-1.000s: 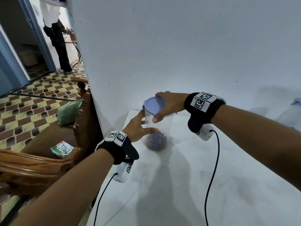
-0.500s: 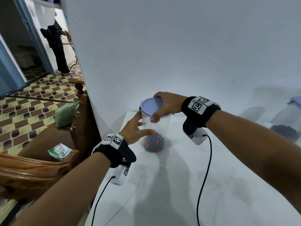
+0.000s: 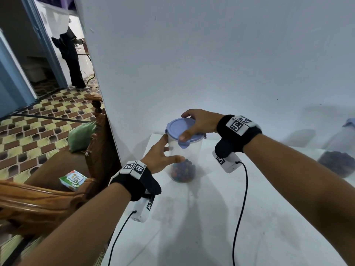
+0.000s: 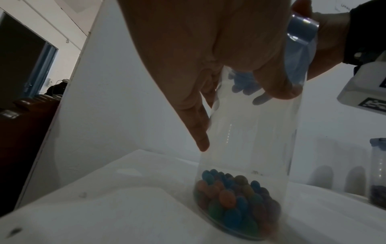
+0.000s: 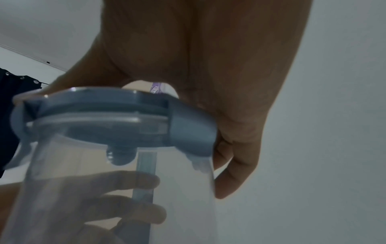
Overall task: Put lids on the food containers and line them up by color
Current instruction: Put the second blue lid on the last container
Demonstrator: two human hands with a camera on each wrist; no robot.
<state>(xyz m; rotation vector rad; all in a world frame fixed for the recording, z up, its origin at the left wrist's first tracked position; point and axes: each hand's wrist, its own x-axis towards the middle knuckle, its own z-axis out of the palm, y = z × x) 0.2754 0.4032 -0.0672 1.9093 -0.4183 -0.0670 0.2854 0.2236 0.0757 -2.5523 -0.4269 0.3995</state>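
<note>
We steady the clear canister [image 3: 183, 156], upright on the bench [image 3: 269, 217] near its far-left corner, with our left hand [image 3: 160, 156] curled around its left wall. Our right hand [image 3: 199, 123] grips the blue lid [image 3: 180, 127] from above, on the canister's vertical axis.

The second jar [image 3: 341, 150] on the counter is cut off by the head view's right edge. Right-hand fingers [image 3: 187, 113] cover the lid's [image 3: 179, 126] far rim.
</note>
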